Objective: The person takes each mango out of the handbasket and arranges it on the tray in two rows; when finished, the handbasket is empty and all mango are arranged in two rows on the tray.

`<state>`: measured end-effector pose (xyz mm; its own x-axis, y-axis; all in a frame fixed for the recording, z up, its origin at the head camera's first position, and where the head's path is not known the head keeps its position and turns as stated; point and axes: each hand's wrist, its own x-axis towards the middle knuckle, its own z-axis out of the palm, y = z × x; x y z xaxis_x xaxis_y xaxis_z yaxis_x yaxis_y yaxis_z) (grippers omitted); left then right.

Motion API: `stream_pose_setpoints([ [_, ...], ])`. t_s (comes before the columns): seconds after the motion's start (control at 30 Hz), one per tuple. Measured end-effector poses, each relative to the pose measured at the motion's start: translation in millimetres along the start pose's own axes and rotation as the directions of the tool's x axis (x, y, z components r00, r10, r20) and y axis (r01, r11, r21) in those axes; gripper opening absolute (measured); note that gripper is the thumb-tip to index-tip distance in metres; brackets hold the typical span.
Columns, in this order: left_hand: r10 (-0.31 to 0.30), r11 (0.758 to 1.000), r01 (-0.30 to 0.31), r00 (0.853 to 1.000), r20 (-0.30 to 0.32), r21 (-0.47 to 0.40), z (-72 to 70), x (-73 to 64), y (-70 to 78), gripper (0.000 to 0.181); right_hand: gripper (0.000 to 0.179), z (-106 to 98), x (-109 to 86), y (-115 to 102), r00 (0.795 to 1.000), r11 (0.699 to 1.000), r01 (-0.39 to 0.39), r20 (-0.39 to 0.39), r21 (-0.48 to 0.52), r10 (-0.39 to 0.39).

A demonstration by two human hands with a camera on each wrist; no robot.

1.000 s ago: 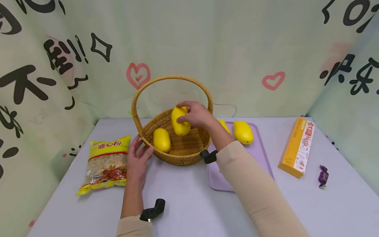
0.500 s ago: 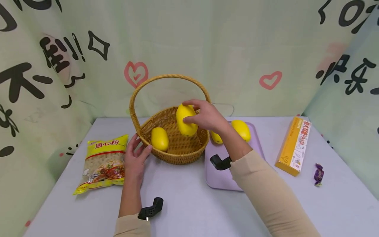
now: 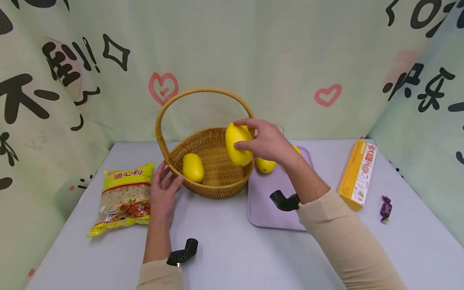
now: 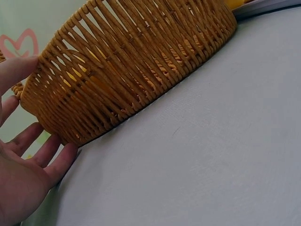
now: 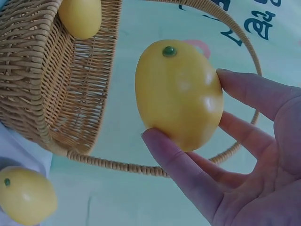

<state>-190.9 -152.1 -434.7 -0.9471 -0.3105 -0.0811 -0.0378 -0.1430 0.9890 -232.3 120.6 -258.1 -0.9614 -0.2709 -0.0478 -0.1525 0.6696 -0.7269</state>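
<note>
Head view shows my right hand pinching a yellow fruit, its long side standing nearly up and down, by the right edge of the basket, while my left hand, farther from the fruit, holds the basket's left side.

A pale green cloth backdrop hangs in front of you, its soft folds enclosing your whitish table behind and at both sides. You see pink-red heart outlines, bold black characters left and right, and a four-pointed star. Soft light leaves faint shadows before you.
</note>
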Motion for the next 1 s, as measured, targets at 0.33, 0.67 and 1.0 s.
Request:
stream_pose_setpoints([
  [0.33,-0.012,1.0,0.012,1.0,0.001,0.002,2.0,0.3,5.1,0.075,0.06,-12.4,-29.3,5.7,0.999,1.0,0.026,-0.022,0.002,-0.026],
  [0.67,-0.031,1.0,0.031,1.0,-0.003,-0.004,1.6,-1.1,3.7,0.075,0.059,-23.0,-50.9,26.8,1.0,1.0,-0.003,-0.014,0.028,0.003],
  [1.0,-0.027,1.0,0.027,1.0,-0.013,0.014,1.5,-0.8,2.4,0.074,0.06,-21.5,-63.7,54.8,0.997,0.996,-0.074,-0.001,0.051,0.074],
])
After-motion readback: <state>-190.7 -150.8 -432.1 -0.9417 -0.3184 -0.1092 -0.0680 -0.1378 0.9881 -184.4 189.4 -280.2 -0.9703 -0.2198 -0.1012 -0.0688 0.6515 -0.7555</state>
